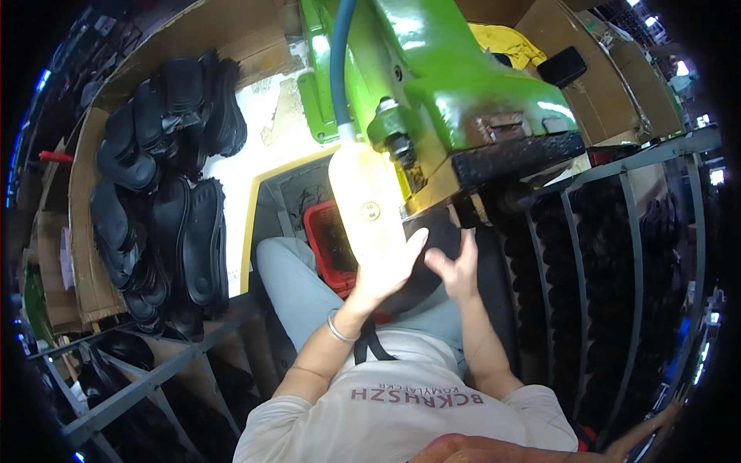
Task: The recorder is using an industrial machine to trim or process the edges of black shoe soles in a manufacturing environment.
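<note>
My left hand [390,272] is under the glowing lamp [364,204], its fingers stretched out and partly washed out by the glare. My right hand [458,270] is raised just across from it, thumb and fingers apart. Between and behind the two hands is a dark, rounded surface [434,245]; I cannot tell whether either hand touches it. Above my right hand juts the black-edged head of a green machine [471,92]. To the left, several black shoe soles [207,239] lie piled on a white surface by a cardboard box.
A red basket [328,247] stands low, next to my left leg. Metal racks [634,255] with stacked dark pieces line the right side; another railing [147,382] is at lower left. A blue hose [340,62] runs down to the lamp. Yellow cloth [509,45] lies in a box behind.
</note>
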